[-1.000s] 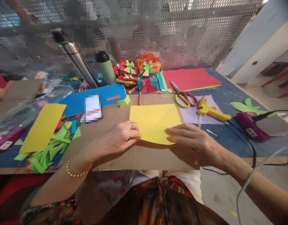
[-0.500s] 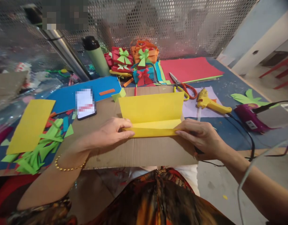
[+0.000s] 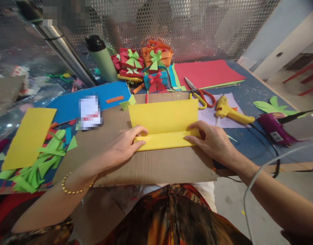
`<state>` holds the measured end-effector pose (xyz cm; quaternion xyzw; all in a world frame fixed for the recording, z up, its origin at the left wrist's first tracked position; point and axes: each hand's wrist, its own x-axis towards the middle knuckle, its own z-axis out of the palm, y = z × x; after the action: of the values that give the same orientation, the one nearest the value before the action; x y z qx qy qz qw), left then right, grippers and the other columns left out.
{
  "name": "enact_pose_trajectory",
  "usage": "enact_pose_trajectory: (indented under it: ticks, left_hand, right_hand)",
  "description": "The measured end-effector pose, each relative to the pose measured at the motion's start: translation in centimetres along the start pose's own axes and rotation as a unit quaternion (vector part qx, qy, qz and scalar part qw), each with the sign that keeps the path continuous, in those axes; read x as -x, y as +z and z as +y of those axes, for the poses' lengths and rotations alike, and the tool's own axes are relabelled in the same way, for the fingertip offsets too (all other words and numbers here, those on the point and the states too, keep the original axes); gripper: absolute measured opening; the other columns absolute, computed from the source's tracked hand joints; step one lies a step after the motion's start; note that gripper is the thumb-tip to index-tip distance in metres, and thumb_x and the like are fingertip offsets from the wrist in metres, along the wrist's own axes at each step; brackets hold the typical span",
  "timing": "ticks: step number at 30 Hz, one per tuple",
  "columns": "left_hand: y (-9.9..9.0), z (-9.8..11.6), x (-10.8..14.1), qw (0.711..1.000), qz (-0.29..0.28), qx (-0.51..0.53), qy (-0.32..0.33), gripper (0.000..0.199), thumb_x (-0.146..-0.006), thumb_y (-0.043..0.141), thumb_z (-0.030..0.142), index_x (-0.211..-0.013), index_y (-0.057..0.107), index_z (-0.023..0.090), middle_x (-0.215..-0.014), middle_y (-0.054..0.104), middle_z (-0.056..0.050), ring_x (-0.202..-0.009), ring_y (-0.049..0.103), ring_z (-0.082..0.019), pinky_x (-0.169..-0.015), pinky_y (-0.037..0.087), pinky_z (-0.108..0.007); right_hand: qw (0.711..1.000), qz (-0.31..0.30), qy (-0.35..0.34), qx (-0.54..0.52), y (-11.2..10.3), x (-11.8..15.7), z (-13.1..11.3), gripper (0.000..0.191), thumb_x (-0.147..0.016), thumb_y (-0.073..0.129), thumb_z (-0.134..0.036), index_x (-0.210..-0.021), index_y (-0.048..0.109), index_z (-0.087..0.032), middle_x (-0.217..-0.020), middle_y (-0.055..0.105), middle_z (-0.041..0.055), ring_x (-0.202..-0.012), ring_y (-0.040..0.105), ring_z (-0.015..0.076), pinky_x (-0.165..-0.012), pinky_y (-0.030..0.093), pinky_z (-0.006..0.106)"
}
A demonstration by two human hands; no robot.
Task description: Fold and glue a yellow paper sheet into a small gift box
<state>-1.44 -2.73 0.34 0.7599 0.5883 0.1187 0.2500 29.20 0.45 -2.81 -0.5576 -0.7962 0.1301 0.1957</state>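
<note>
A yellow sheet of paper (image 3: 163, 116) lies on the cardboard sheet (image 3: 156, 166), its near edge folded over into a band and its far part tilted up. My left hand (image 3: 129, 141) grips the left end of the folded band between thumb and fingers. At the right end, my right hand (image 3: 209, 139) pinches the band the same way, with fingertips inside the fold and the thumb along the front. Just beyond the paper are the scissors (image 3: 201, 93) with yellow and red handles, and to the right lies a yellow glue gun (image 3: 231, 111).
Green paper strips (image 3: 44, 163), another yellow sheet (image 3: 30, 136) and a phone (image 3: 89, 114) are at left. Behind stand a green bottle (image 3: 102, 61) and small decorated paper bags (image 3: 156, 81). Red sheets (image 3: 209, 73) are stacked back right, near a purple power socket (image 3: 276, 129) with cables.
The near band of the yellow paper has turned over and now lies flatter. My right fingers have moved slightly up and left over the fold. The view has shifted a little.
</note>
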Motion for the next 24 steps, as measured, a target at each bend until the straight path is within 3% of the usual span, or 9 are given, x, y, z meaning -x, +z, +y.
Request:
enact_pose_trajectory:
  ticks: [5,10,24]
  left_hand:
    - [0.2,-0.2,-0.1,1.000,0.013,-0.006,-0.005,0.036,-0.092,0.046,0.043,-0.115,0.066,0.024,-0.119,0.074,-0.006,-0.104,0.069,-0.027,-0.090,0.052,-0.041]
    - [0.4,-0.3,-0.3,1.000,0.013,-0.008,-0.021,0.038,-0.091,0.044,0.047,-0.111,0.066,0.023,-0.114,0.075,-0.008,-0.100,0.070,-0.028,-0.085,0.052,-0.041]
    - [0.3,0.0,-0.3,0.999,0.011,-0.006,-0.037,0.034,-0.092,0.047,0.043,-0.116,0.063,0.024,-0.121,0.073,-0.008,-0.103,0.069,-0.028,-0.090,0.053,-0.041]
  right_hand:
    - [0.998,0.035,0.016,0.052,0.7,0.6,-0.3,0.037,-0.088,0.067,-0.047,-0.114,0.062,-0.021,-0.072,0.066,0.0010,-0.055,0.058,0.0181,-0.053,0.035,0.028]
    - [0.997,0.053,-0.002,0.055,0.8,1.1,-0.3,0.035,-0.094,0.056,-0.047,-0.117,0.059,-0.021,-0.072,0.067,0.0020,-0.057,0.060,0.0196,-0.055,0.036,0.029]
    - [0.998,0.032,0.020,0.050,0.5,0.9,-0.4,0.036,-0.092,0.056,-0.044,-0.119,0.055,-0.021,-0.074,0.068,0.0015,-0.060,0.063,0.0207,-0.056,0.035,0.029]
